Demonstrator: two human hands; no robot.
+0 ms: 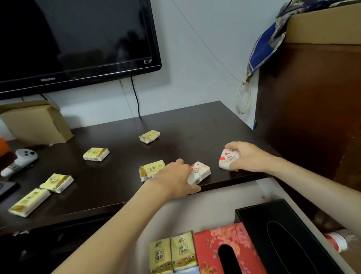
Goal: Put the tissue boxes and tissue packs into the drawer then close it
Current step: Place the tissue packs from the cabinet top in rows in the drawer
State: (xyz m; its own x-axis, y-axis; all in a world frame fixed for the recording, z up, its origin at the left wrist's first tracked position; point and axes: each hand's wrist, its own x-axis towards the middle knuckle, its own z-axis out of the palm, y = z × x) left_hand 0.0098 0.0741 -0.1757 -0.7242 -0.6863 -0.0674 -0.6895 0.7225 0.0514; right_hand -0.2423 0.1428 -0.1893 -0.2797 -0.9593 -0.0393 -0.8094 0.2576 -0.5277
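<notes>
Mid-collection: I've got my left hand (176,177) curled over a white cartoon-print tissue pack (199,171) and my right hand (245,156) gripping a second white pack with red hearts (227,158), both at the dark tabletop's (196,127) front edge, just above the open drawer (288,197). The drawer already holds the red floral tissue box (210,249), a black tissue box (290,221) and several packs. Five yellow tissue packs (96,154) are left on the tabletop. Next, probably: lift both, drop into the drawer's free space.

Camera on my head looks forward and down, close above the dark table (119,198), television behind.

Red floral tissue box (222,246) (black neighbour (291,236))
</notes>
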